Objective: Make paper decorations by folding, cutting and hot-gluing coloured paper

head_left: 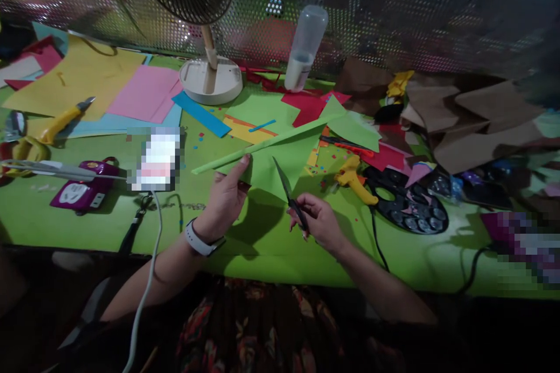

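Observation:
My left hand pinches a sheet of light green paper at its left side, thumb on top and fingers beneath. Along the sheet's far side runs a narrow folded band, slanting up to the right. In my right hand is a pair of scissors with dark handles, fingers closed round them. Their blades point up and to the left, over or beside the paper's near part; whether they touch it I cannot tell. A watch with a pale strap circles my left wrist.
A fan and a bottle stand at the back. To the right lie a yellow glue gun, a black palette and brown paper. A phone, purple power strip and yellow cutter lie left. A white cable crosses my left forearm.

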The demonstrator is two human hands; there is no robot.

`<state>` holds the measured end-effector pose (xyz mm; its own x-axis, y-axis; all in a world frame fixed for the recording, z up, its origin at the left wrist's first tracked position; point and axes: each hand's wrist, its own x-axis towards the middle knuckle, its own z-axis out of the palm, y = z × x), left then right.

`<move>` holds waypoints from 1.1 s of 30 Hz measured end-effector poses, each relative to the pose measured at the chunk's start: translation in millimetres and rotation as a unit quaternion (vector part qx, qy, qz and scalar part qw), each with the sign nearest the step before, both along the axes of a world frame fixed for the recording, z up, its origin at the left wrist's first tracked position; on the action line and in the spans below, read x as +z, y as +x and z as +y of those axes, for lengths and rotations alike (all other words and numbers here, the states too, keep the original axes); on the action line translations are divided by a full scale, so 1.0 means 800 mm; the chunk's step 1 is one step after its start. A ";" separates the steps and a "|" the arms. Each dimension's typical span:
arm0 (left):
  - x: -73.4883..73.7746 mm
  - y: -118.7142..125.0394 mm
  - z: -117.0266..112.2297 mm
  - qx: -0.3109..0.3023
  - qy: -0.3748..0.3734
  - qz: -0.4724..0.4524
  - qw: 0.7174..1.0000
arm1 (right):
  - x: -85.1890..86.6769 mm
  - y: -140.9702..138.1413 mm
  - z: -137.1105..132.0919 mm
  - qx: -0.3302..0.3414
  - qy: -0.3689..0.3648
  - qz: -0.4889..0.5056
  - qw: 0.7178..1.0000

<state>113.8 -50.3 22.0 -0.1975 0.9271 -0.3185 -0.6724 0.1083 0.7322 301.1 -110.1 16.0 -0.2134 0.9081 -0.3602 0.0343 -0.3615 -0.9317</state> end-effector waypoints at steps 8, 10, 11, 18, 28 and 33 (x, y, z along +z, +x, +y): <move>-0.002 -0.002 0.002 -0.015 -0.008 -0.007 1.000 | -0.009 0.006 0.001 0.000 0.002 0.014 1.000; -0.003 -0.002 0.002 -0.017 -0.004 -0.006 1.000 | -0.010 0.005 0.001 -0.002 0.003 0.023 1.000; -0.004 -0.002 0.002 -0.019 -0.001 -0.005 1.000 | -0.010 0.005 0.001 -0.004 0.003 0.027 1.000; -0.006 -0.001 0.003 -0.020 0.007 -0.005 1.000 | -0.003 0.000 0.002 -0.011 0.013 0.030 0.999; -0.004 0.004 -0.001 -0.023 -0.012 -0.011 1.000 | -0.009 0.001 0.003 -0.006 0.016 0.039 0.999; -0.002 0.006 -0.001 -0.027 -0.014 -0.004 1.000 | -0.007 -0.001 0.002 -0.008 0.009 0.036 0.999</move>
<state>118.5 -51.5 20.5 -0.1450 0.9269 -0.3461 -0.6701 0.1654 0.7236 300.6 -108.4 10.7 -0.2234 0.9179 -0.3281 -0.0394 -0.3448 -0.9379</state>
